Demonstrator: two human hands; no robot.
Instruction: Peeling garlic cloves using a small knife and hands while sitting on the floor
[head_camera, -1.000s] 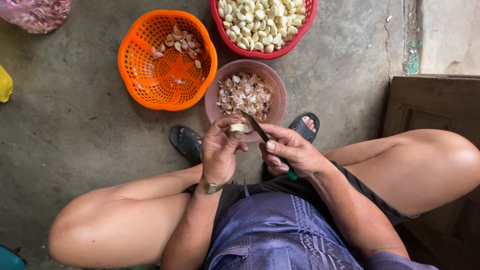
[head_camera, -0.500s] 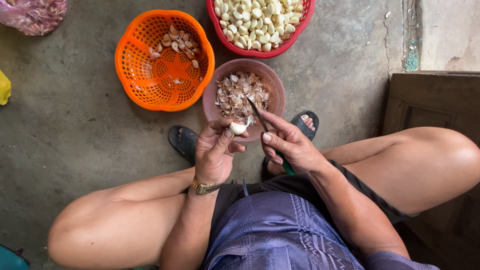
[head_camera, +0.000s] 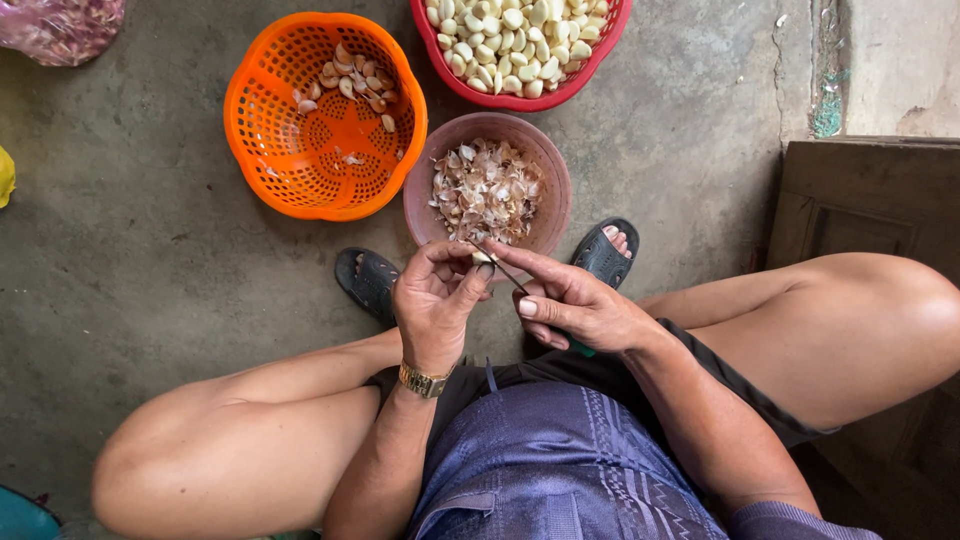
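Concrete floor below; left hand (head_camera: 435, 300) pinches a garlic clove (head_camera: 483, 258), right hand (head_camera: 575, 305) grips a knife (head_camera: 500, 268) against it.

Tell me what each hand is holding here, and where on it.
The left hand pinches a garlic clove at its fingertips. The right hand grips a small knife by its green handle, blade against the clove.

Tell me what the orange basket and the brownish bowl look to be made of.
Orange basket: probably moulded plastic, judging by its bright even colour and regular lattice holes. Brownish bowl: likely plastic too, with a smooth matte mauve-brown wall and thin rim, though that's less certain.
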